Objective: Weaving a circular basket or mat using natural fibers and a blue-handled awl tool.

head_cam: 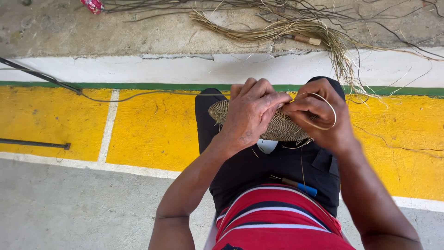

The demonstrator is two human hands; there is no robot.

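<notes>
A round woven straw disc [277,127], tan with darker strands, rests on my knees over black trousers. My left hand [249,113] grips its upper edge, fingers curled over the rim. My right hand [319,115] pinches the disc's right edge and holds a thin pale fibre strand [329,111] that loops around the back of the hand. A small tool with a blue handle [300,186] lies on my lap near the red striped shirt.
A bundle of dry straw fibres [286,28] lies on the concrete ledge ahead, with a wooden-handled tool [307,40] in it. Dark thin twigs [231,5] spread along the top. The floor is painted yellow with white lines; a dark rod [34,144] lies left.
</notes>
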